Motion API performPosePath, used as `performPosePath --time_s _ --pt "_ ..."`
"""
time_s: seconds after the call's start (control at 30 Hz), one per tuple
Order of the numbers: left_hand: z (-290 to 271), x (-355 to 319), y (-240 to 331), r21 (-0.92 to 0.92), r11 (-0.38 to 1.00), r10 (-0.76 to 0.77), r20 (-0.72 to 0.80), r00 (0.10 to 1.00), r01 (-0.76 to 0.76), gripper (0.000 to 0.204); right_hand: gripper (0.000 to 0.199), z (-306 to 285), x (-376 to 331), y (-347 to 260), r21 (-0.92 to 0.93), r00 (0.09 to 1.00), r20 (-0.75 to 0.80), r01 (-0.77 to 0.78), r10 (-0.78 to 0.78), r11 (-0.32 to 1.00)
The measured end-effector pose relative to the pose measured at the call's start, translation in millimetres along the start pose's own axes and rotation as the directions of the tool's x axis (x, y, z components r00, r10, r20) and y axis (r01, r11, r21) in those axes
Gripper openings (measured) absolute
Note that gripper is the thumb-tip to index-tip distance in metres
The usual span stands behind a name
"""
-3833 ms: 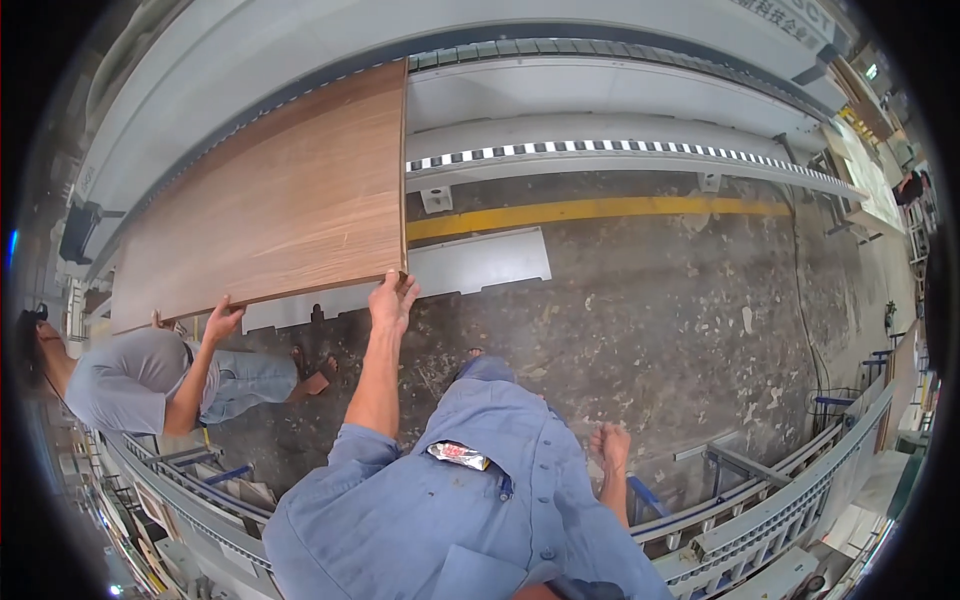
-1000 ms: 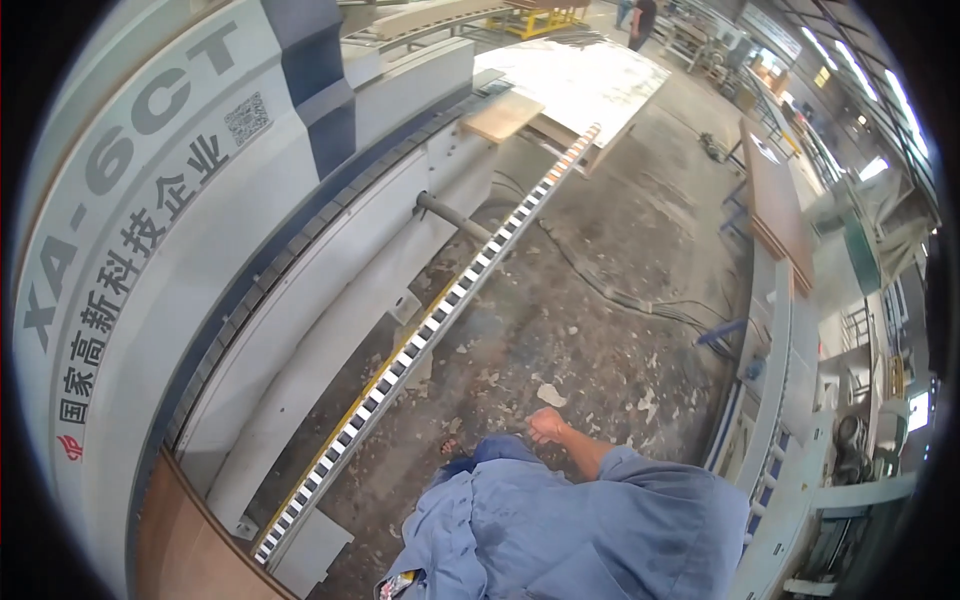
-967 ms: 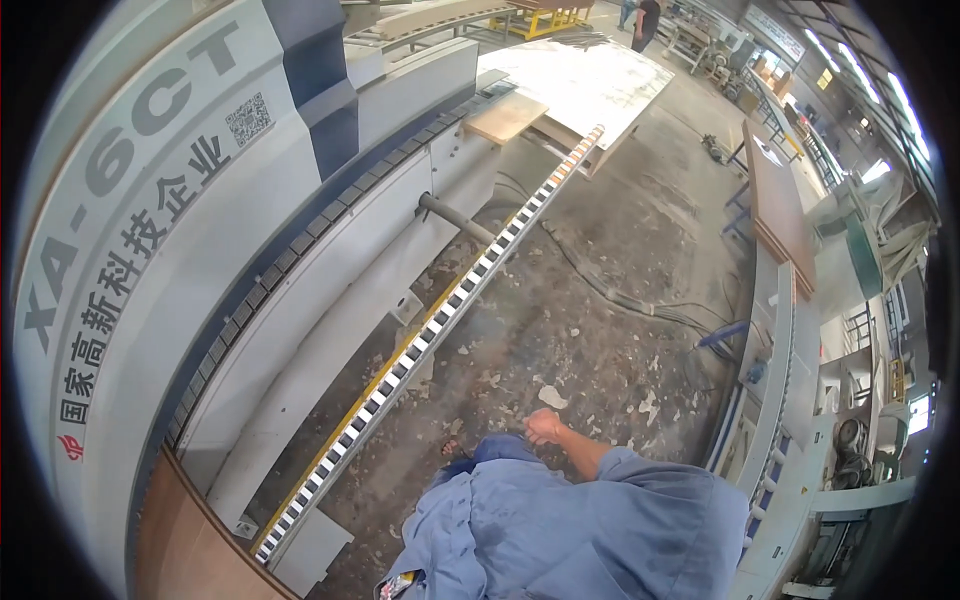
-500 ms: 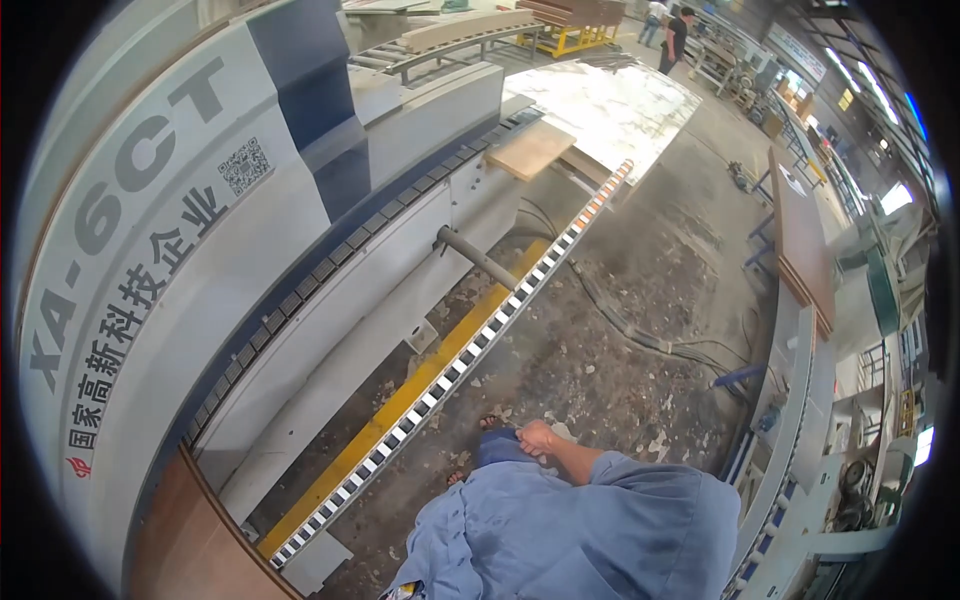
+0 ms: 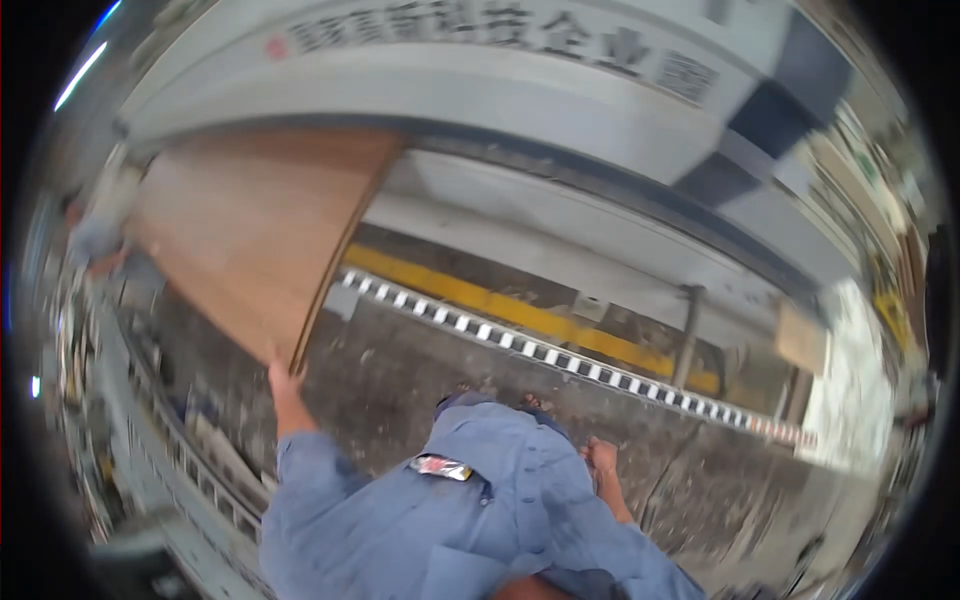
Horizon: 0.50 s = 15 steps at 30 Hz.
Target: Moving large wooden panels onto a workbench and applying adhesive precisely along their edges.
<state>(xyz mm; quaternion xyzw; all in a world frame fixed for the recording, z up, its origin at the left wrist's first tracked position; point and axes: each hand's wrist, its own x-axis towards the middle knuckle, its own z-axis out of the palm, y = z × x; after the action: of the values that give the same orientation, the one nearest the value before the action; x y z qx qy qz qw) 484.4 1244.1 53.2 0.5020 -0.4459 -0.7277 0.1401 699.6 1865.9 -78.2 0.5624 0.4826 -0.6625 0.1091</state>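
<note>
My left hand [image 5: 286,378] grips the near corner of a large brown wood panel [image 5: 255,230], its fingers partly hidden at the edge. The panel reaches from the grey machine to the left, with its dark long edge facing right. My right hand [image 5: 601,457] hangs beside my body above the floor, fingers curled, with nothing visible in it. Ahead of me runs a rail of black and white rollers [image 5: 500,338], slanting from the panel toward the right.
A large grey and blue machine [image 5: 480,85] spans the far side, with a yellow beam [image 5: 500,302] low along it. Another person [image 5: 100,225] stands by the panel's far left end. A small board [image 5: 800,335] and a pale shiny sheet [image 5: 845,385] lie at right.
My view has swung left, so the panel and the other person come into sight. My left hand now shows, on the panel's corner. My right hand stays curled near my body.
</note>
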Motion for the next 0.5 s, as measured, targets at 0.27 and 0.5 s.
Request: performPosePath --time_s 0.27,0.5 --pt "23 -60 -31 0.043 0.998 0.049 -0.099 0.994 -0.045 0.075 0.016 -55 24 -13 -0.608 0.928 0.344 0.336 -0.143 0.719" --pt "22 -96 -63 0.079 0.996 0.054 -0.061 0.997 -0.049 0.076 0.015 -92 59 -23 -0.502 0.977 0.164 -0.035 0.135 0.864"
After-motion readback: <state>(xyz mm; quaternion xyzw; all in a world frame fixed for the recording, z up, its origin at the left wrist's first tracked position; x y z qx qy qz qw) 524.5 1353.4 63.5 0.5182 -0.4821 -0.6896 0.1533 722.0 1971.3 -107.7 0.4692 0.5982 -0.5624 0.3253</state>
